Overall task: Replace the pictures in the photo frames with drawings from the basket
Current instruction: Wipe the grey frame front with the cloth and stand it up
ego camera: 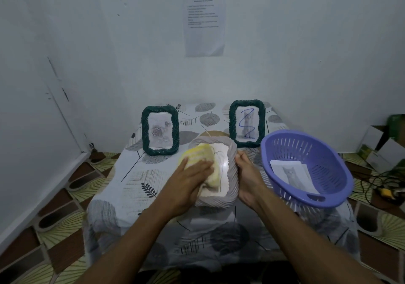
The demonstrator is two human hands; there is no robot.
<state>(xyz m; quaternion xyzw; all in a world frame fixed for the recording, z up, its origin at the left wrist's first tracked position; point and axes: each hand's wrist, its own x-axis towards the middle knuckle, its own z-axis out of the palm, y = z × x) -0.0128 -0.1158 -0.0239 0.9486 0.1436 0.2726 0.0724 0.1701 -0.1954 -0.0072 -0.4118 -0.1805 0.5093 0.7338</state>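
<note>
Glass likely makes the pale grey ribbed photo frame (231, 180) stiff but breakable, best held by its rim: right hand (247, 174) grips it over the leaf-print table (131, 185), left hand (192, 174) presses a yellow cloth (205, 152) flat-fingered.

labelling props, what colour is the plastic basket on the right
The basket is purple, best seen in the head view.
</note>
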